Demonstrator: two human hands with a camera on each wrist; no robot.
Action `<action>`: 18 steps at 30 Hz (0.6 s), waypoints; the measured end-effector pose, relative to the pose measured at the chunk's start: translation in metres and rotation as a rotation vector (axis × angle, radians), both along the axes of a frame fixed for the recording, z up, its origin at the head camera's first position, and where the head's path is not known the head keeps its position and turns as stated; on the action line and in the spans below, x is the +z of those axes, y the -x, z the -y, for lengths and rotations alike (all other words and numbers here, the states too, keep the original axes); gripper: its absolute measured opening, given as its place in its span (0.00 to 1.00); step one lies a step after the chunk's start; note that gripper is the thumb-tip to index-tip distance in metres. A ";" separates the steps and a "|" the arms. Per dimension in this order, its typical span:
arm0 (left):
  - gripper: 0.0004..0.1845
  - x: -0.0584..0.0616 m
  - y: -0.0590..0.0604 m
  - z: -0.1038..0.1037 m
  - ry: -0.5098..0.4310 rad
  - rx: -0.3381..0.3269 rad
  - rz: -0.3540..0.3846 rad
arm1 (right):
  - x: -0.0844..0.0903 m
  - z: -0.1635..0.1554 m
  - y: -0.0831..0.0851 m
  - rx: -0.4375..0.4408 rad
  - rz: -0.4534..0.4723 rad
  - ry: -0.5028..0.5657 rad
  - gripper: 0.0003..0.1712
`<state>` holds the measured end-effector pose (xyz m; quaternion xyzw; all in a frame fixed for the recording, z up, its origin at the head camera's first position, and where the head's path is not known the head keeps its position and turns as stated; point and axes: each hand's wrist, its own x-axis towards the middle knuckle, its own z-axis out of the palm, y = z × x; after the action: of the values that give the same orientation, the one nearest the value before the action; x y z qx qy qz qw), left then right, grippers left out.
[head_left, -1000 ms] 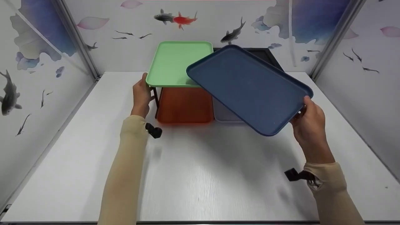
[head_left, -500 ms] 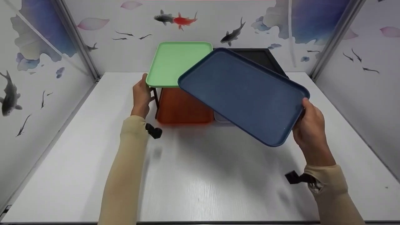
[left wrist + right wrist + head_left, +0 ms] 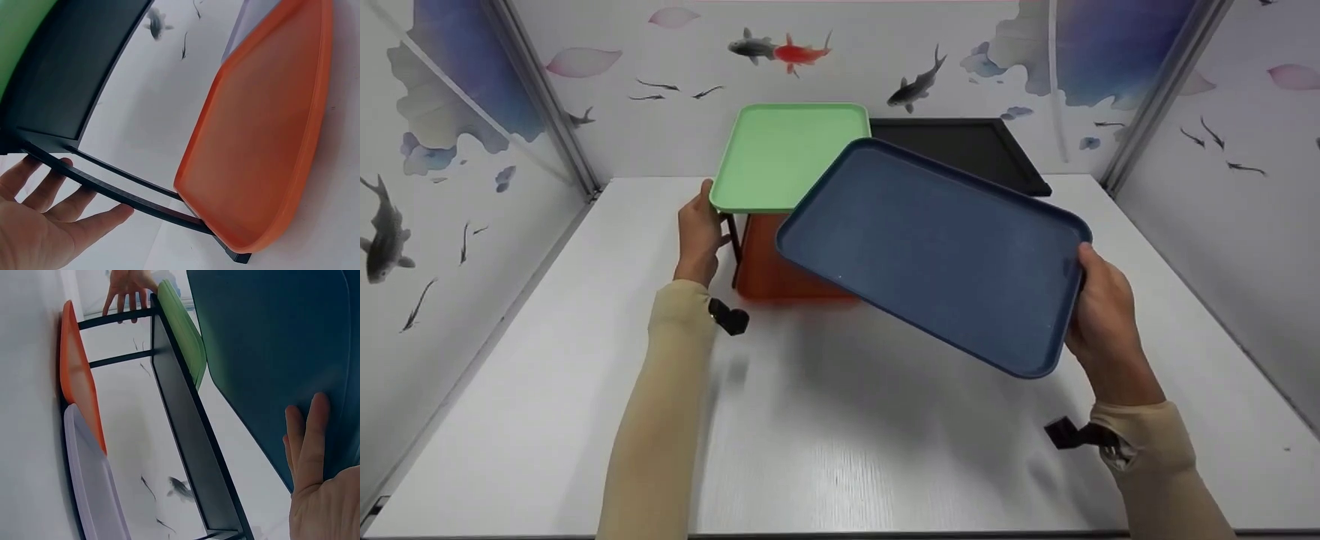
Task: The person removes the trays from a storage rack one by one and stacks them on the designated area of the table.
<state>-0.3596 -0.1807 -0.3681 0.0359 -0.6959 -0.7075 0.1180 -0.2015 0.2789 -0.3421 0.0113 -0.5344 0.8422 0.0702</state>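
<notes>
My right hand [image 3: 1099, 315] grips the right edge of a dark blue tray [image 3: 930, 247], thumb on top and fingers [image 3: 306, 439] flat underneath [image 3: 270, 354]. The tray hangs tilted in the air in front of a black two-level rack [image 3: 960, 150]. A green tray [image 3: 787, 154] lies on the rack's upper left. Under it an orange tray [image 3: 780, 277] sits on the table. My left hand [image 3: 701, 236] rests with straight fingers [image 3: 39, 219] against the rack's left side bars [image 3: 112, 191].
A pale lilac tray [image 3: 93, 484] lies beside the orange tray [image 3: 76, 377] under the rack; the head view hides it behind the blue tray. The white table [image 3: 840, 435] is closed in by fish-patterned walls [image 3: 450, 187] on three sides.
The blue tray has come down and toward me, a little to the left, uncovering the rack's black top shelf. My left hand has stayed on the rack.
</notes>
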 end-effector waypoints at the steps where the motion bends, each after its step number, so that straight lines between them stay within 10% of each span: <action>1: 0.34 0.000 0.000 0.000 0.004 -0.001 0.000 | 0.000 0.000 0.000 -0.008 0.008 -0.011 0.40; 18: 0.34 -0.001 0.002 0.000 -0.006 -0.008 -0.013 | -0.006 -0.002 -0.003 -0.059 0.085 -0.198 0.23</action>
<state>-0.3618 -0.1809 -0.3696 0.0291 -0.6930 -0.7104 0.1195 -0.1989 0.2812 -0.3480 -0.0333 -0.6176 0.7826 0.0709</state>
